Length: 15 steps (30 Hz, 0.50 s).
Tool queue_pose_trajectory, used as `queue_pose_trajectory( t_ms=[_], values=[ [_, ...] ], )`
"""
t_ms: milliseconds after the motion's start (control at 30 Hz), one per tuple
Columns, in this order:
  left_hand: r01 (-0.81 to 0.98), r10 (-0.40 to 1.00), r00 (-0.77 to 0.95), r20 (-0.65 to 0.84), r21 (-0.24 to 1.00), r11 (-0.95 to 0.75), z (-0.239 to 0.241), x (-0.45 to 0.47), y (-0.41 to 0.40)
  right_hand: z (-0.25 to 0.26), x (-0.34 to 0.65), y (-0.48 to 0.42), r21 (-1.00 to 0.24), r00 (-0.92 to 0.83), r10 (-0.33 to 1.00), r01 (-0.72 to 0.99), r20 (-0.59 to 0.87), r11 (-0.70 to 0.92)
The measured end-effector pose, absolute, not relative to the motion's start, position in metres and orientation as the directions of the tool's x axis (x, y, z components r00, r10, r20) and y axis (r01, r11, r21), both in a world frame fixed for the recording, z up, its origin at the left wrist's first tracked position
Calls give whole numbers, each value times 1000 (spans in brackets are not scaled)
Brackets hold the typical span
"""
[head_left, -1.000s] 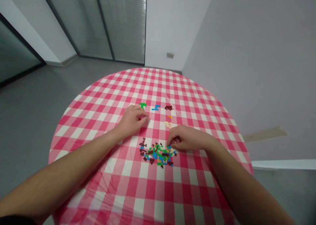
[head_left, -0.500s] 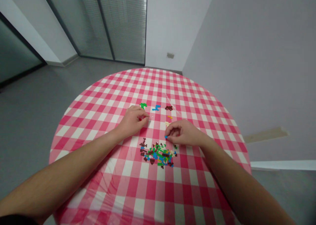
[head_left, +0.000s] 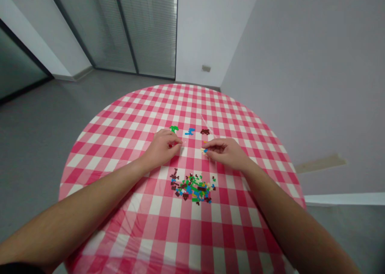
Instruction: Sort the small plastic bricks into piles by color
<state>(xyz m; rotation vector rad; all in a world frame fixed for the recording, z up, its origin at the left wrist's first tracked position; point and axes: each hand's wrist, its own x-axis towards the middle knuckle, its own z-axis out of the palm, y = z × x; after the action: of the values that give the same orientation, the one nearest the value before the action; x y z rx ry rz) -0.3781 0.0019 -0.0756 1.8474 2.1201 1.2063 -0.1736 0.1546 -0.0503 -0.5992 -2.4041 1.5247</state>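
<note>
Above the tablecloth's middle, my left hand [head_left: 165, 146] is closed in a pinch. A tiny pale glint shows by its fingertips; whether it is held cannot be made out. My right hand [head_left: 224, 153] has a small blue toy piece [head_left: 205, 150] at its thumb and fingertips, over cream pieces [head_left: 203, 150] that it partly covers. Just beyond that hand a yellow piece [head_left: 205, 142] is half hidden. Nearer to me lies a loose pile of tiny green, blue, brown, yellow and cream pieces [head_left: 195, 189].
A green cluster [head_left: 173, 128], a blue cluster [head_left: 190, 131] and a dark brown cluster [head_left: 205, 132] form a row beyond my hands. The round table wears a red-and-white checked cloth [head_left: 183, 105]. Walls and a glass partition [head_left: 147, 29] stand behind it.
My right hand has moved away from me, from near the pile up to the cream pieces, with the blue piece at its fingertips. My left hand has hardly moved.
</note>
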Motion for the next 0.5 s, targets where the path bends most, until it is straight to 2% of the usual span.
queue_pose_trajectory(
  t_ms=[267,500],
  values=[
    [797,874,-271,403,603,-31,-75,-378,2,-44,-182,175,-920,-911,407,209,-61,331],
    [791,871,-269,412,611,-45,-74,-378,1,-40,-183,185,-932,-866,469,297,-172,207]
  ],
)
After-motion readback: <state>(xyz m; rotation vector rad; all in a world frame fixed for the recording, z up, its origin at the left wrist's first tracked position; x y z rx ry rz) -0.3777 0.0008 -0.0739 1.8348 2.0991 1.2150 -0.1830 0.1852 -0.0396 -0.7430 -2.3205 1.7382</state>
